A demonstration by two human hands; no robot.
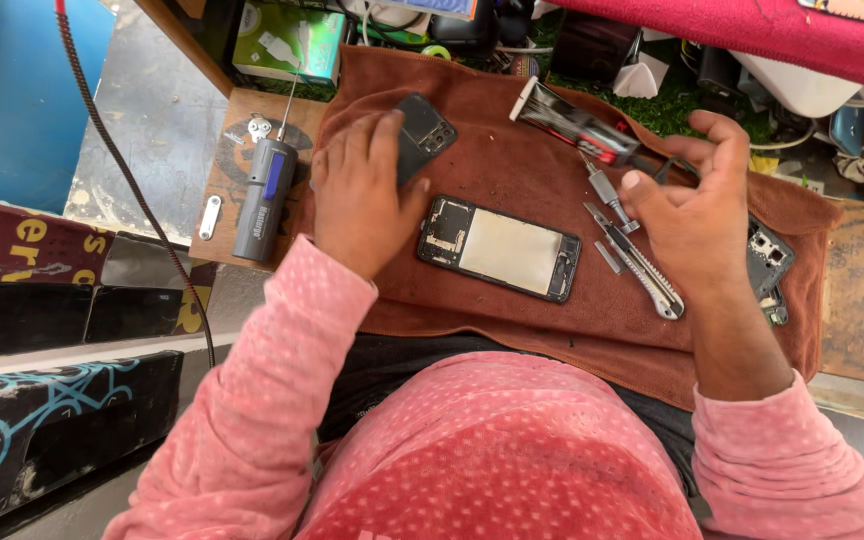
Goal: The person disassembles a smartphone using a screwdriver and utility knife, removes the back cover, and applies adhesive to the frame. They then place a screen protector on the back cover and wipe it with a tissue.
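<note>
On the nubby brown towel (512, 150), the left hand (357, 195) presses flat on a glossy black phone back cover (422, 140) near the far-left corner, while the right hand (692, 215) hovers half-curled, holding nothing (beside a metal utility knife (642, 270)).

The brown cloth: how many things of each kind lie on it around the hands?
Lying on the brown cloth:
Phone parts: 3 (back cover under the left hand, open frame, another frame partly hidden by the right hand)
Utility knives: 1
Small metal tools: 2
Flat red-black tool: 1
Total: 7
</note>
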